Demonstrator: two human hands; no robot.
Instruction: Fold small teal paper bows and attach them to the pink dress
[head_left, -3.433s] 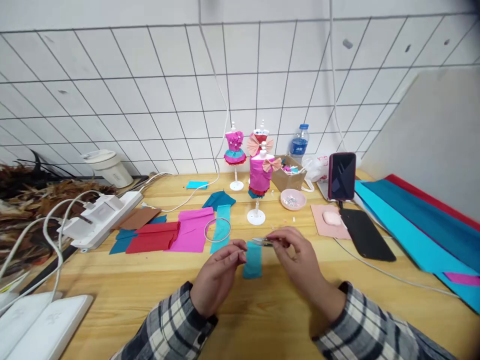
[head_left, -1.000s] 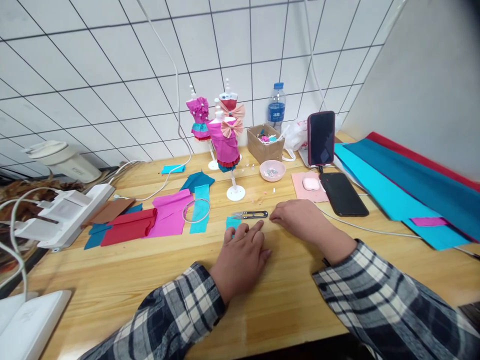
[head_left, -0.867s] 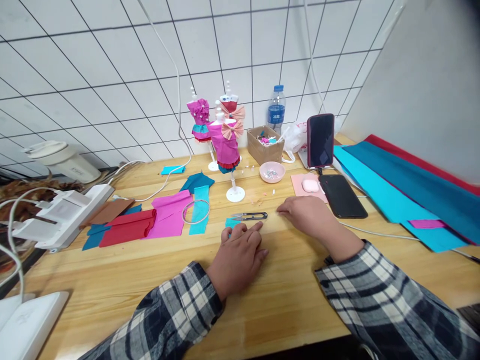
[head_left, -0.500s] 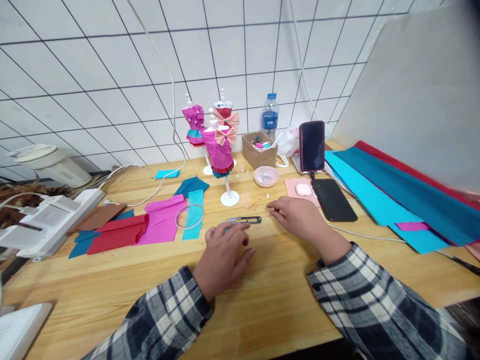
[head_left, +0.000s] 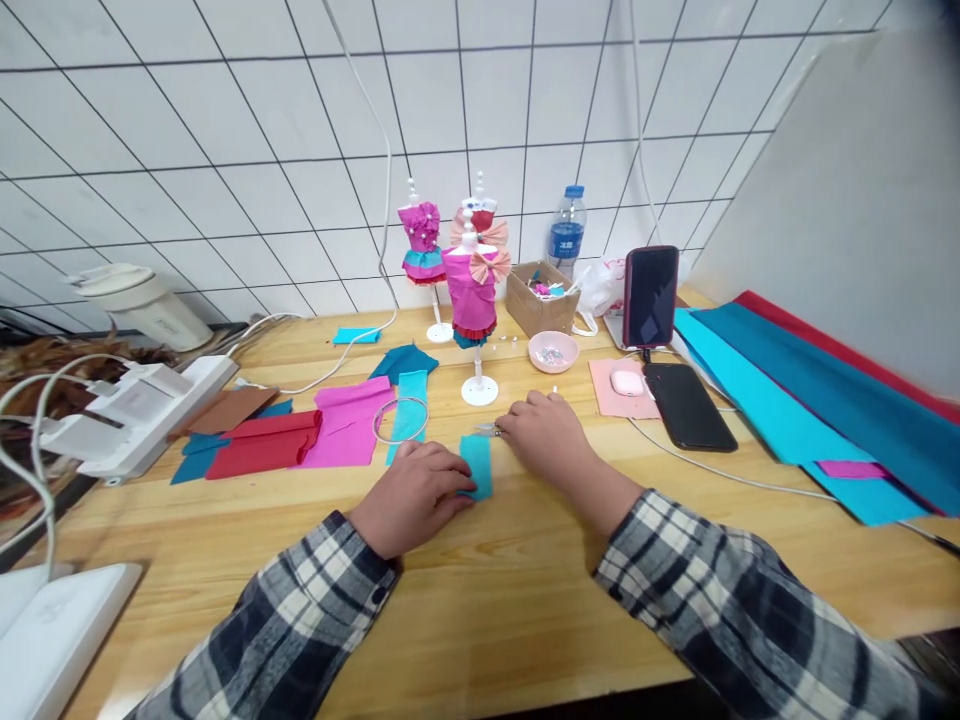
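Small turquoise cloth (head_left: 478, 465): a flat, plain rectangle, longer from near to far than across, lying on the wooden table (head_left: 487, 610) between the 2 hands. The left hand (head_left: 411, 497) reaches its left edge with bent fingertips; whether these pinch it cannot be told. The right hand (head_left: 546, 440) covers the handles of the snips (head_left: 487, 430), its closure on them unclear; the silvery blades point left at the cloth's far right corner.
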